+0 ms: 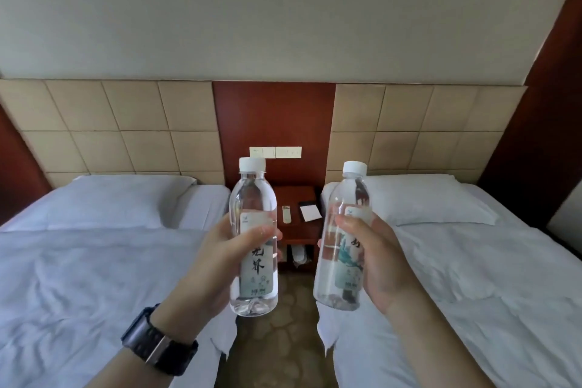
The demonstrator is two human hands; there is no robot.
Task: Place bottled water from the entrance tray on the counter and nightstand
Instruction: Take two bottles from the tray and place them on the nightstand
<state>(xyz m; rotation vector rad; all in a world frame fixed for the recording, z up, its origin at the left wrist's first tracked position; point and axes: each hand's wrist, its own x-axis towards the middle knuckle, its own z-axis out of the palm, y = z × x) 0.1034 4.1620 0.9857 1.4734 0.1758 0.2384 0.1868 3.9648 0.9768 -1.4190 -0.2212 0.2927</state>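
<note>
I am holding my left hand (217, 264) curled around the left bottle (253, 239), thumb pressing across its label, and keeping it upright. I am gripping the right bottle (345, 239) with my right hand (378, 264), fingers wrapped round its middle, cap leaning slightly rightward. Beyond and between both hands the nightstand (296, 195) is standing, carrying a remote (286, 214) and a notepad (310, 212). A bed is lying outside each hand: the left bed (78, 261) and the right bed (472, 261).
</note>
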